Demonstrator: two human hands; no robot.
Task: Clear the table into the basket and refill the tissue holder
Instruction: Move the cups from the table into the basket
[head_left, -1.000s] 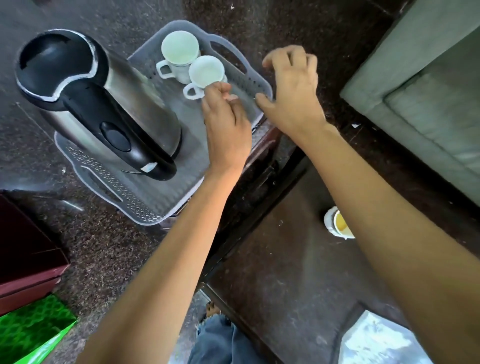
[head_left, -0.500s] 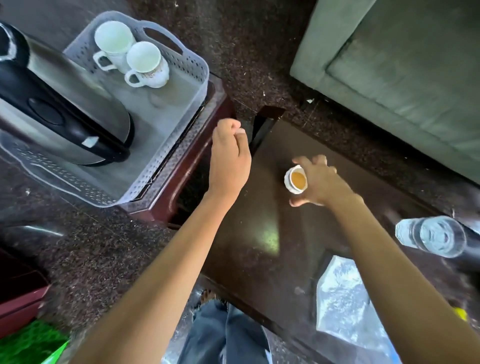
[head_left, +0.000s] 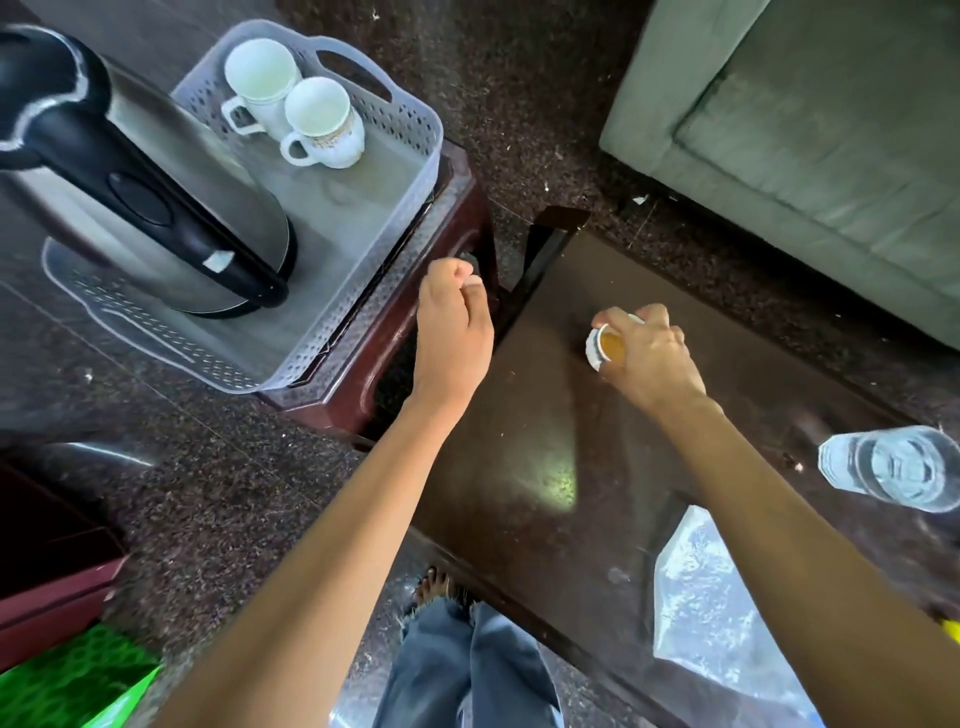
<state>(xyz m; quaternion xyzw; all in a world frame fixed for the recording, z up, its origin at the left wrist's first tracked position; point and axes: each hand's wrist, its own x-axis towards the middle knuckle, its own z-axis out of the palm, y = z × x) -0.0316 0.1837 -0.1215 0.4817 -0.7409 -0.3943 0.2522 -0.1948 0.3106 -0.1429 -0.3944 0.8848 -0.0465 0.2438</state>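
A grey perforated basket (head_left: 410, 171) sits on a small maroon stool at upper left, holding a steel kettle (head_left: 156, 208) and two white cups (head_left: 291, 109). On the dark table (head_left: 545, 467) stands a small white cup (head_left: 602, 347) with brownish liquid inside. My right hand (head_left: 644, 358) curls its fingers round that cup. My left hand (head_left: 452, 322) hovers between basket and table with fingers curled, holding nothing.
A glass of water (head_left: 893, 467) stands at the table's right edge. A clear plastic sheet (head_left: 717, 608) lies on the near right of the table. A grey-green sofa (head_left: 810, 135) fills the upper right. A green packet (head_left: 67, 680) lies at lower left.
My left hand has let go of the second white cup in the basket and drawn back. My right hand dropped from the basket rim to the table and closed round the small cup.
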